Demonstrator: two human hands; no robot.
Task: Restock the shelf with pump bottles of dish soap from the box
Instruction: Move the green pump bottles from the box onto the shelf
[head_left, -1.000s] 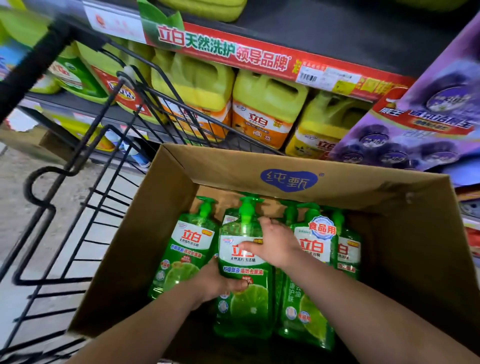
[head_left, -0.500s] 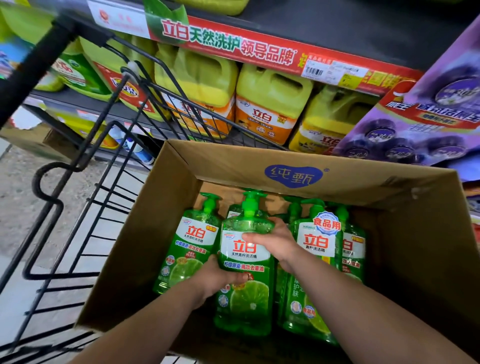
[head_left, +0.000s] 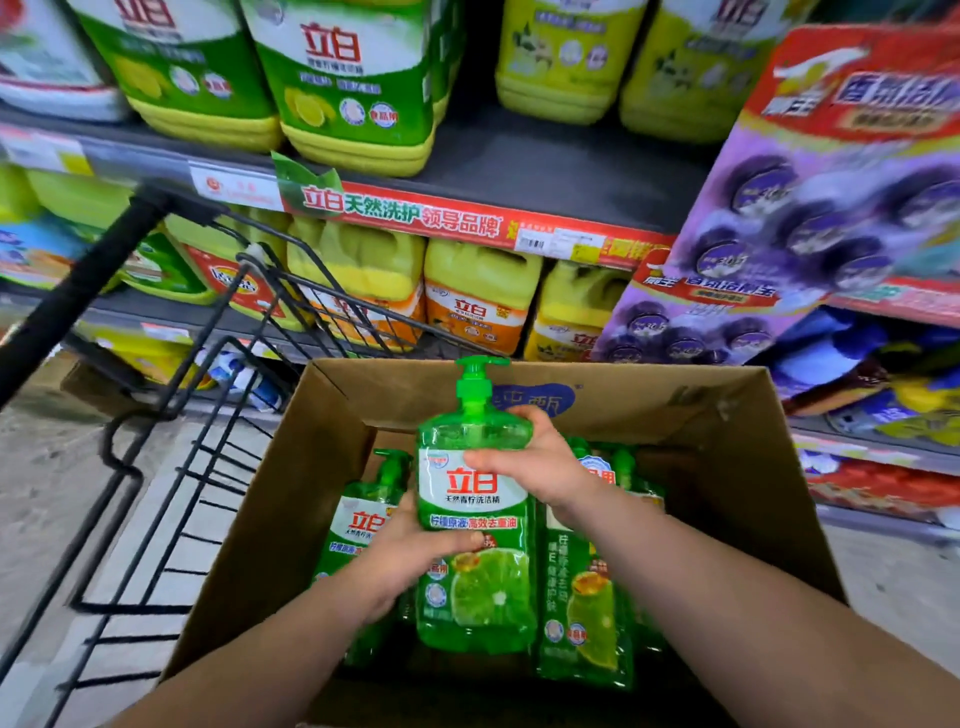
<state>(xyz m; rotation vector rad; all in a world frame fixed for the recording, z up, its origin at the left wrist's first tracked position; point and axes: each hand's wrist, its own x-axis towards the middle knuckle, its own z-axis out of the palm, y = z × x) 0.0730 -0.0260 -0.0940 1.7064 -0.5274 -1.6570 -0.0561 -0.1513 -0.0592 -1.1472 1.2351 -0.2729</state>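
- The right hand (head_left: 535, 467) curls around the shoulder of a green pump bottle (head_left: 483, 597), thumb across the top of its label.
- The left hand (head_left: 415, 561) grips the same bottle lower down from the left side, thumb on the front.
- The bottle is upright over the open cardboard box (head_left: 727, 467), standing higher than the others.
- More pump bottles (head_left: 587, 597) stand in the box on both sides of it.
- The box sits beside a black wire cart (head_left: 88, 291).
- Beyond is a shelf (head_left: 545, 171) with yellow jugs (head_left: 478, 296) beneath.
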